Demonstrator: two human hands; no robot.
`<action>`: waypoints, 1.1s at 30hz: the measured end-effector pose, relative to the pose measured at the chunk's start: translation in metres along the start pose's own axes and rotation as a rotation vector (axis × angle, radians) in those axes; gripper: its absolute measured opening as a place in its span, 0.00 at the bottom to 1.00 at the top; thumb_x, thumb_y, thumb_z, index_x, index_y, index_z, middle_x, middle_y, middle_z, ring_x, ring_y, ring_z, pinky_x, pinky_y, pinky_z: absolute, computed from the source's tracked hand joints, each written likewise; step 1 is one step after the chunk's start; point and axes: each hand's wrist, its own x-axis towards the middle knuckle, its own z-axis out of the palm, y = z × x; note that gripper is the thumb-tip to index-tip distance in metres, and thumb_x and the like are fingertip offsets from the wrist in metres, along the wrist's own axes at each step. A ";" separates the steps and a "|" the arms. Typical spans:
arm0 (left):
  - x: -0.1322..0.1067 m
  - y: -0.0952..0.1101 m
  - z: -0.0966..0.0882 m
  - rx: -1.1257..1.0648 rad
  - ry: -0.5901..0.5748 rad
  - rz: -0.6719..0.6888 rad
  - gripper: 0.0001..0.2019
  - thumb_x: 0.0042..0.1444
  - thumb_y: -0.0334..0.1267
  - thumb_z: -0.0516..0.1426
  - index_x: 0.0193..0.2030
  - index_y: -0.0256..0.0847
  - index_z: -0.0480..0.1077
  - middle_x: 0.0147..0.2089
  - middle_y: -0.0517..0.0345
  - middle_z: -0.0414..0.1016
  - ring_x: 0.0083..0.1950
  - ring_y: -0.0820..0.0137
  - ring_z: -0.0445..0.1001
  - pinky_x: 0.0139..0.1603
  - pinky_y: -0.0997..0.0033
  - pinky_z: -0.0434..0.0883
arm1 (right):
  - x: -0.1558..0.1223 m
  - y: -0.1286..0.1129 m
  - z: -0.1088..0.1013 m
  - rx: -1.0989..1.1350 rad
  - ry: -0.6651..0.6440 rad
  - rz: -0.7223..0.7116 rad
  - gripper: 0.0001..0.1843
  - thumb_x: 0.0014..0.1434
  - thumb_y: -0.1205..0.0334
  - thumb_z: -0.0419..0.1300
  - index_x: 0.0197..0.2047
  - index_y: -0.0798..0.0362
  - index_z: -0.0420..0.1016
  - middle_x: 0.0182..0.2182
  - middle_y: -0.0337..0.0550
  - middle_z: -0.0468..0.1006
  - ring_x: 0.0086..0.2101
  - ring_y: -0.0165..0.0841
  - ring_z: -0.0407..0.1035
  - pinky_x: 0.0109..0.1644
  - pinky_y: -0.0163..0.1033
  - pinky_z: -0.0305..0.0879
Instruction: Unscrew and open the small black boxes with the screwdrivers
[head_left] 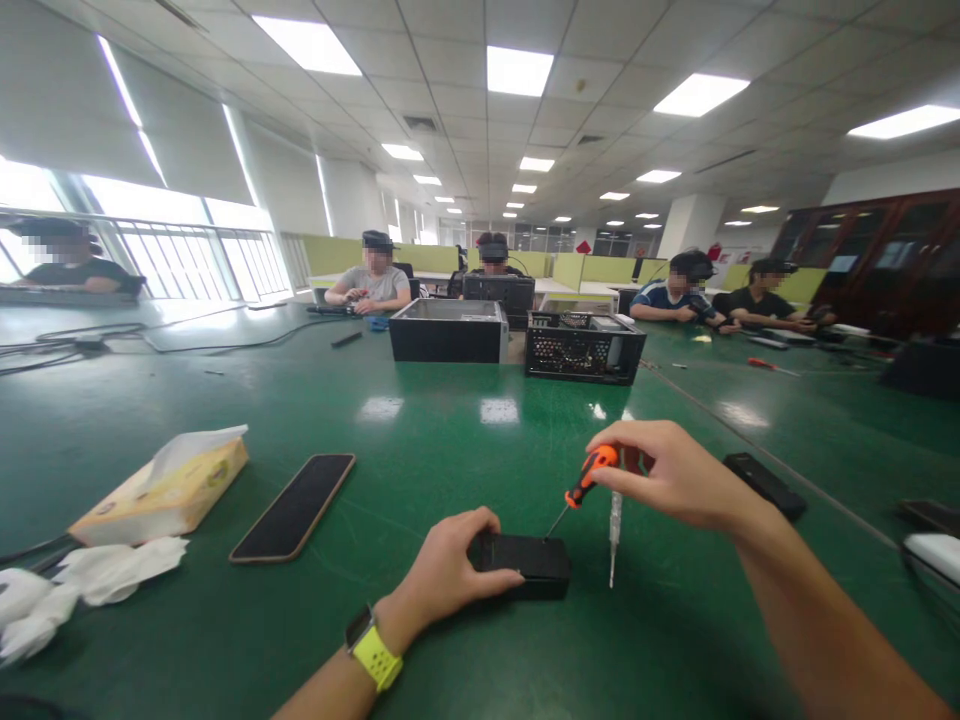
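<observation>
A small black rectangular box lies flat on the green table, its exact kind unclear. My left hand is closed around the box's left end, thumb along the near side and fingers at the far side. An orange-and-black screwdriver is held by its handle in my right hand. The shaft slants down to the left, with the tip at the box's top face near the far edge. Whether a screw sits under the tip is too small to tell. A clear-handled screwdriver lies on the table below my right hand.
A phone and a tissue pack lie left, beside crumpled tissues. Another black object rests beyond my right wrist. Two metal computer cases stand farther back. Several people sit around the table. Cables run along the far left.
</observation>
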 end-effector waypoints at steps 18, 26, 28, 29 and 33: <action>0.002 0.000 0.004 0.014 -0.003 -0.033 0.21 0.43 0.52 0.67 0.35 0.40 0.67 0.30 0.63 0.70 0.31 0.69 0.67 0.32 0.73 0.60 | 0.001 0.009 0.000 -0.133 -0.032 0.148 0.25 0.58 0.42 0.59 0.20 0.53 0.67 0.16 0.35 0.65 0.20 0.28 0.56 0.25 0.35 0.50; 0.004 -0.002 0.003 0.030 -0.005 0.003 0.22 0.42 0.54 0.67 0.34 0.41 0.66 0.30 0.63 0.70 0.30 0.69 0.67 0.31 0.74 0.60 | -0.003 0.003 -0.002 -0.077 -0.078 0.053 0.16 0.61 0.46 0.58 0.32 0.51 0.75 0.25 0.38 0.74 0.25 0.29 0.64 0.29 0.35 0.56; 0.004 -0.002 0.003 0.032 -0.004 0.005 0.22 0.42 0.54 0.67 0.34 0.41 0.66 0.30 0.63 0.70 0.30 0.69 0.67 0.31 0.74 0.60 | -0.002 0.005 0.000 -0.214 -0.023 0.095 0.26 0.60 0.41 0.57 0.21 0.52 0.68 0.18 0.37 0.68 0.21 0.29 0.59 0.27 0.36 0.51; 0.004 -0.003 0.004 0.032 -0.004 0.005 0.22 0.42 0.54 0.67 0.34 0.41 0.66 0.30 0.63 0.70 0.30 0.69 0.67 0.31 0.74 0.59 | -0.002 0.007 0.001 -0.262 0.003 0.097 0.28 0.60 0.40 0.56 0.19 0.53 0.65 0.17 0.37 0.66 0.21 0.29 0.58 0.27 0.36 0.50; 0.003 -0.004 0.005 0.027 -0.006 0.010 0.23 0.41 0.55 0.67 0.34 0.41 0.66 0.30 0.63 0.69 0.29 0.69 0.67 0.30 0.74 0.59 | 0.000 0.007 0.001 -0.144 -0.022 0.005 0.16 0.62 0.49 0.57 0.32 0.51 0.74 0.26 0.38 0.74 0.25 0.29 0.63 0.30 0.35 0.55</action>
